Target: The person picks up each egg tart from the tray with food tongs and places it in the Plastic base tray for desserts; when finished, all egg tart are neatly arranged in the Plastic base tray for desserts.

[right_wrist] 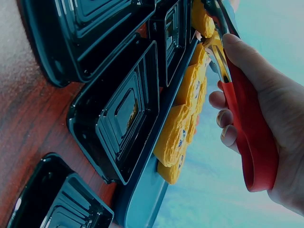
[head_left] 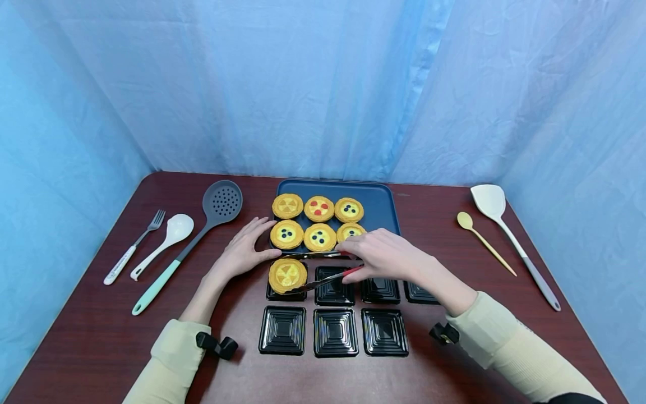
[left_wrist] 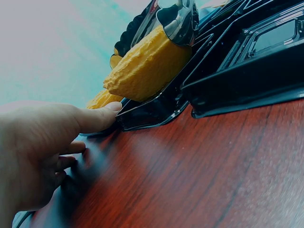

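1. The right hand grips the tongs by smooth red handles, fingers curled round them; the metal arms stand spread on the far and near sides of a tart. Whether both tips press its crust, I cannot tell.
2. That tart lies left of the grip, over a black tray, tilted in the left wrist view. The tongs' long axis runs leftward to it; the tart is a round disc with no long axis, rough and crusty at the side, yellow-topped.
3. The left hand, fingers spread, is the nearer hand to that tart; its thumb tip is at the black tray's edge.
4. Beyond the grip, six other tarts sit on a flat blue tray.
5. Nearer the person than the grip, three glossy, ridged square trays form a row.
6. Far left of the grip lies a perforated grey skimmer; far right, a white turner.
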{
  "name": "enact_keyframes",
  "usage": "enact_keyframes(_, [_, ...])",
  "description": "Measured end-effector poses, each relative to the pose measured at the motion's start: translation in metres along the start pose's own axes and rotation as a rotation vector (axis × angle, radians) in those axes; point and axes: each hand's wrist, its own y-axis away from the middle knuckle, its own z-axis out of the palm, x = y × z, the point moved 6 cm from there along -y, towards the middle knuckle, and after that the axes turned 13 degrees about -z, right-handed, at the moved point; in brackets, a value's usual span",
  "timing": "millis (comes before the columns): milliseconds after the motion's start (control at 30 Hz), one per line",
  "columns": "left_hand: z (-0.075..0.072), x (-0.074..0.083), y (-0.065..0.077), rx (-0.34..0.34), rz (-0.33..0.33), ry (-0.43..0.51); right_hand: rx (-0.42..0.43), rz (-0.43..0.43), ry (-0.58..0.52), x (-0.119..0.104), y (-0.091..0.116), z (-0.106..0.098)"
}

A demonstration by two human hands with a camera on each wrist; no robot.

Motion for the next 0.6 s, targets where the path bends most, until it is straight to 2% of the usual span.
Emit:
enact_keyframes(233, [-0.001, -0.001, 0.000, 0.002, -0.007, 0.000, -0.004, 0.009, 0.007, 0.001, -0.001, 0.001])
enact_keyframes(367, [-0.001, -0.001, 0.001, 0.006, -0.007, -0.005, 0.028, 0.025, -0.007, 0.003, 0.004, -0.002])
enact_keyframes(467, [0.000, 0.000, 0.001, 0.006, -0.004, -0.006, 0.068, 0.070, -0.021, 0.007, 0.014, -0.007])
enact_keyframes(600, [0.000, 0.000, 0.000, 0.004, 0.000, 0.002, 0.133, 0.195, -0.058, 0.017, 0.038, -0.015])
